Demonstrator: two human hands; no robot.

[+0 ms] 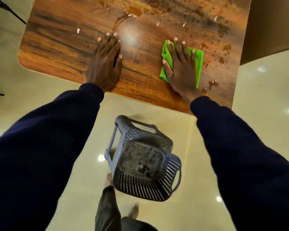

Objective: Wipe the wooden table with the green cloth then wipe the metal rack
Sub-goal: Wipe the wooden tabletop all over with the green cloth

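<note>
Fingers (pixel 178 47) of the right hand (pixel 180 69) are spread straight, not curled, pressing flat on the green cloth (pixel 199 64). The cloth is bright lime, soft-looking and folded into a rumpled rectangle, lying near the tabletop's (pixel 57 47) front right edge. The left hand (pixel 103 64) lies flat on bare wood, fingers together, gripping nothing. The tabletop is glossy wood grain with rounded corners. Brown wet splatter (pixel 137 11) runs across the far side, with droplets just right of the cloth. Below, a dark perforated plastic basket (pixel 145 177) sits over shiny cream floor tiles (pixel 257 139).
</note>
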